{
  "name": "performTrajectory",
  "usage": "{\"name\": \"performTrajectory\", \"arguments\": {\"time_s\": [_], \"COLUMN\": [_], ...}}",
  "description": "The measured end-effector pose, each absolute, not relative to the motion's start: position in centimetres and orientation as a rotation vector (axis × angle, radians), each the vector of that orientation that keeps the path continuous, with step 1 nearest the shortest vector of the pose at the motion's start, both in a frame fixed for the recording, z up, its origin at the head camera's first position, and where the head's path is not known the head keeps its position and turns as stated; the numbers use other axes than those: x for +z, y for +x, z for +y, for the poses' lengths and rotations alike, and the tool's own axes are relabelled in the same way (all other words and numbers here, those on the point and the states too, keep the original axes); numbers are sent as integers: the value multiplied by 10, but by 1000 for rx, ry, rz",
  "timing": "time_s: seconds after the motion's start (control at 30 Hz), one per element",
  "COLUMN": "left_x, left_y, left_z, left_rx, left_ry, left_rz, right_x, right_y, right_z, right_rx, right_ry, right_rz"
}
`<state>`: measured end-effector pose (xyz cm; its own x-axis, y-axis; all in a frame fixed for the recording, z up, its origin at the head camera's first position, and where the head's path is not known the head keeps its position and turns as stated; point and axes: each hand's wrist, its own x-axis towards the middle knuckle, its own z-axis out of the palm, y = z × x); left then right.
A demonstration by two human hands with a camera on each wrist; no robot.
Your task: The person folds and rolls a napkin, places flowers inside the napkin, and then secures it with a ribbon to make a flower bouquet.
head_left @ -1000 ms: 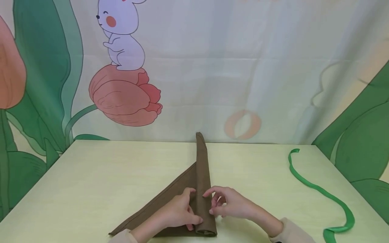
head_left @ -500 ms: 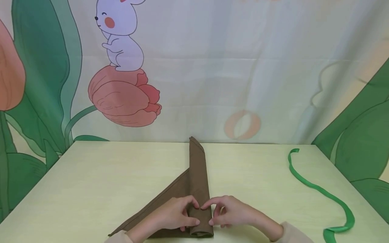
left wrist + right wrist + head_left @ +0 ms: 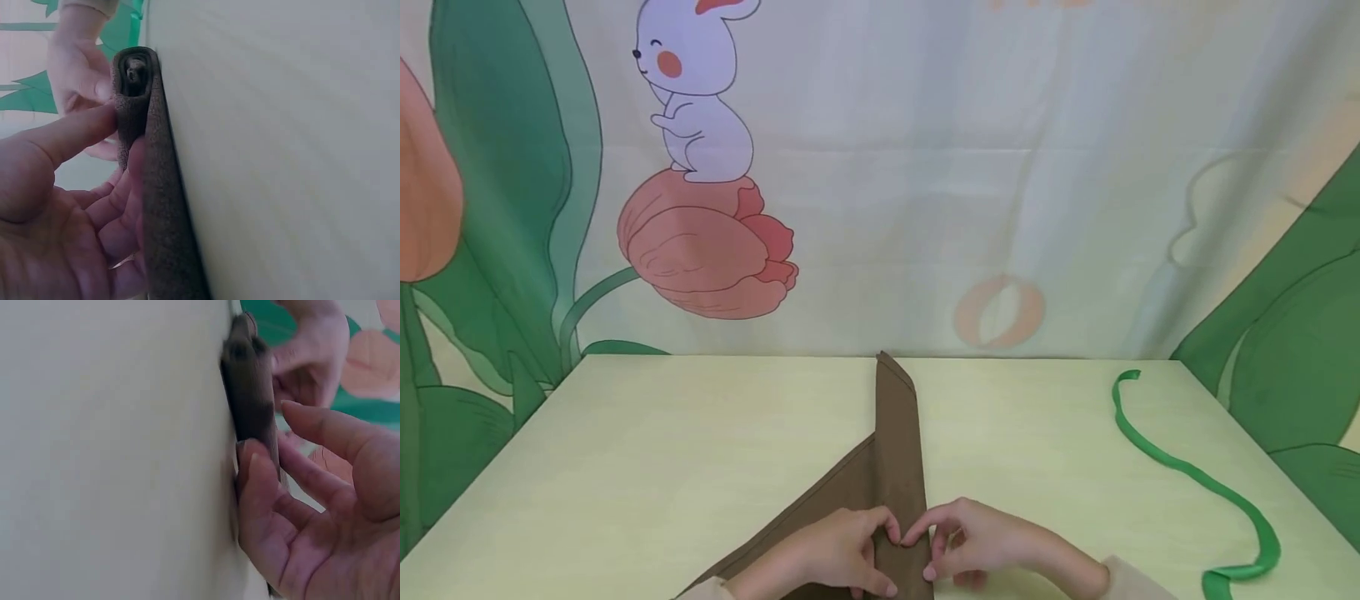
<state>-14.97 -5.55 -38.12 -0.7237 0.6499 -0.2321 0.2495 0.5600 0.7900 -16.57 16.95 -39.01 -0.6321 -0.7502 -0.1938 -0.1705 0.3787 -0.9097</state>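
and it's the left hand (image 3: pixel 842 548) with thumb and fingers curled round the rolled brown cloth (image 3: pixel 898 467), the right hand (image 3: pixel 983 540) half curled, gripping from the other side, index fingertips nearly meeting on top! the roll runs up mid-way along the table (image 3: pixel 625 454) to the far edge, its flat flap slanting toward the near left corner. over by the right edge, a green ribbon (image 3: pixel 1213 483) curves; beyond the far edge, a printed backdrop (image 3: pixel 887 183).
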Motion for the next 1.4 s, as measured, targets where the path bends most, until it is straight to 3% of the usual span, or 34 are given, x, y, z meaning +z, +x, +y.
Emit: {"name": "performTrajectory", "arguments": {"time_s": [0.6, 0.9, 1.17, 1.4], "left_x": [-386, -385, -383, -382], "left_y": [-140, -140, -141, -146], "left_z": [-60, -60, -61, -56], "left_rx": [1043, 1057, 1073, 969], "left_ry": [686, 699, 685, 747], "left_rz": [2201, 2198, 2173, 2261], "right_x": [-394, -395, -398, -393], "right_y": [-274, -307, -309, -268], "right_z": [159, 152, 152, 169], "right_rx": [-1161, -1098, -1203, -1231], "right_ry": [-419, -322, -312, -502], "right_rz": [2157, 2326, 2455, 2319]}}
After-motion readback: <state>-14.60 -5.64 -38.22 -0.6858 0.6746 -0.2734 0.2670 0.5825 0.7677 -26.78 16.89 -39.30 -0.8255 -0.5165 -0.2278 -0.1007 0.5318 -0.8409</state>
